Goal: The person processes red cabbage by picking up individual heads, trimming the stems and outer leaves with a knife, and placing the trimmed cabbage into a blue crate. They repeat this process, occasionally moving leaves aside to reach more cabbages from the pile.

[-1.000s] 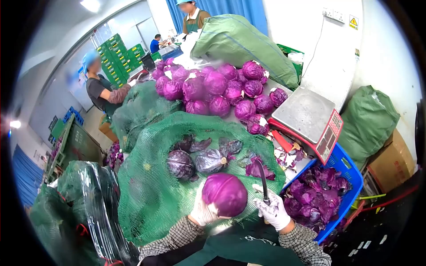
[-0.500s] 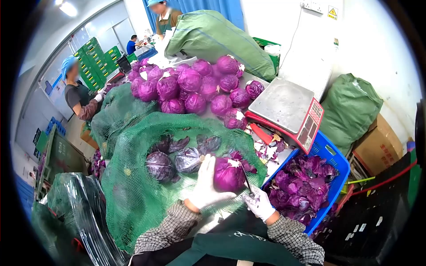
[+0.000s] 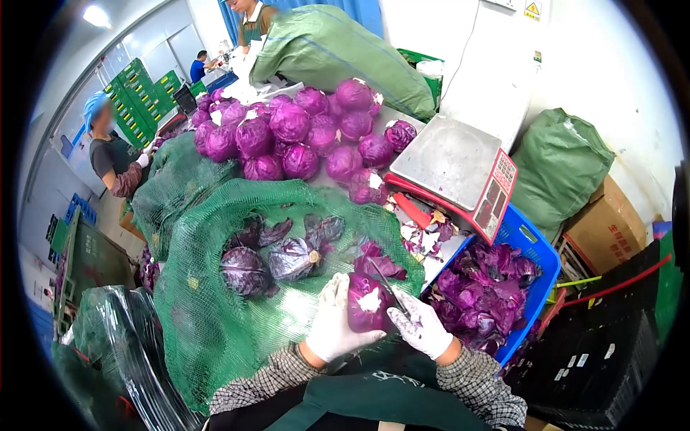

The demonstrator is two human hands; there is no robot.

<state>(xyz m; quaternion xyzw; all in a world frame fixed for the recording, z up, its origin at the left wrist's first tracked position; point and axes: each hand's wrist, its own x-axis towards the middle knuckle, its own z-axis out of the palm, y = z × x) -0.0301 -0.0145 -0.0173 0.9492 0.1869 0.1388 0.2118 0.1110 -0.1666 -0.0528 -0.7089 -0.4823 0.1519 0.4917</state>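
Observation:
A peeled red cabbage (image 3: 368, 300) with its pale cut stem facing up rests in my left hand (image 3: 334, 321), whose white-gloved fingers and thumb curve around its left side. My right hand (image 3: 422, 327), also gloved, is closed on a knife (image 3: 390, 287) with a dark blade. The blade lies along the cabbage's upper right side. Beyond my hands, two unpeeled cabbages, one a dark head (image 3: 246, 271) and the other a greyish head (image 3: 291, 258), lie on a green mesh sack (image 3: 194, 287). Loose purple leaves (image 3: 381, 260) are scattered beside them.
Behind the sack, peeled cabbages (image 3: 290, 123) are piled up. A red scale (image 3: 449, 161) stands at right, with an orange-red handled tool (image 3: 411, 210) beside it. A blue crate (image 3: 528, 316) holds purple leaves. Co-workers, including a person in a blue cap (image 3: 115, 154), stand farther back.
The cabbage has come nearer my body and turned so its cut stem faces upward. Both hands moved with it, and the knife shifted toward its upper right side.

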